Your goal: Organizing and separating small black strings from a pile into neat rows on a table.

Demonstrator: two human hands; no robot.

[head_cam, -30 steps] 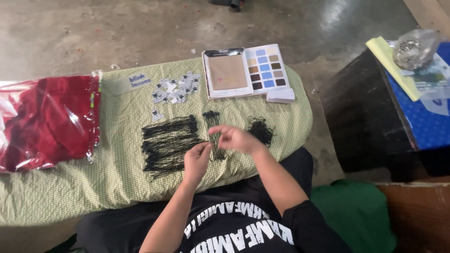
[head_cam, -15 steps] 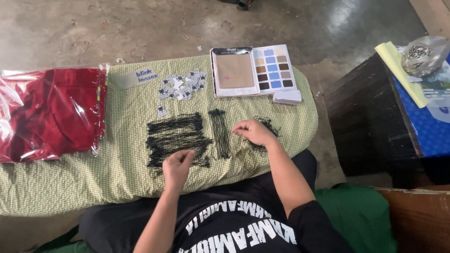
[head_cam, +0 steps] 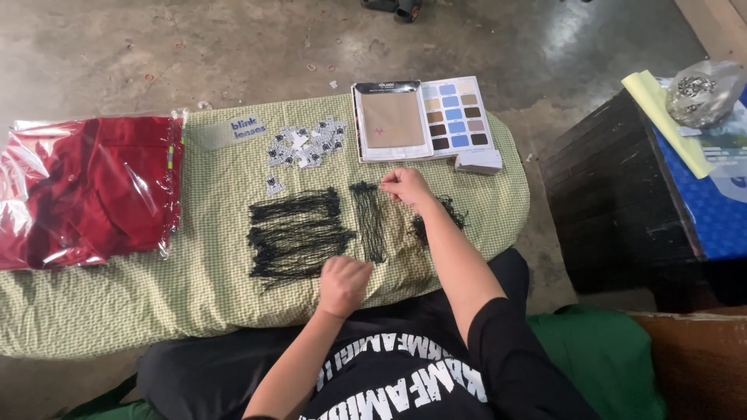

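Observation:
Black cords lie on a green checked cloth (head_cam: pixel 194 303) in front of me. A wide flat bundle (head_cam: pixel 296 233) lies crosswise; a narrow bundle (head_cam: pixel 371 225) lies lengthwise beside it. My right hand (head_cam: pixel 406 187) has its fingers pinched together at the far end of the narrow bundle, touching its knotted tips. My left hand (head_cam: pixel 344 281) rests as a fist on the cloth at the near ends of the cords, with nothing seen in it. A small tangle of black cords (head_cam: pixel 451 211) lies partly hidden behind my right forearm.
A red garment in a clear plastic bag (head_cam: pixel 85 187) lies at the left. Small printed tags (head_cam: pixel 307 144) are heaped at the back, beside a colour swatch card (head_cam: pixel 424 117) and a small white box (head_cam: pixel 478 161). A black table (head_cam: pixel 615 179) with papers stands at the right.
Both hands held a cord bundle together above the cloth; the bundle now lies lengthwise. My left hand drew back toward me, and my right hand moved to the bundle's far end.

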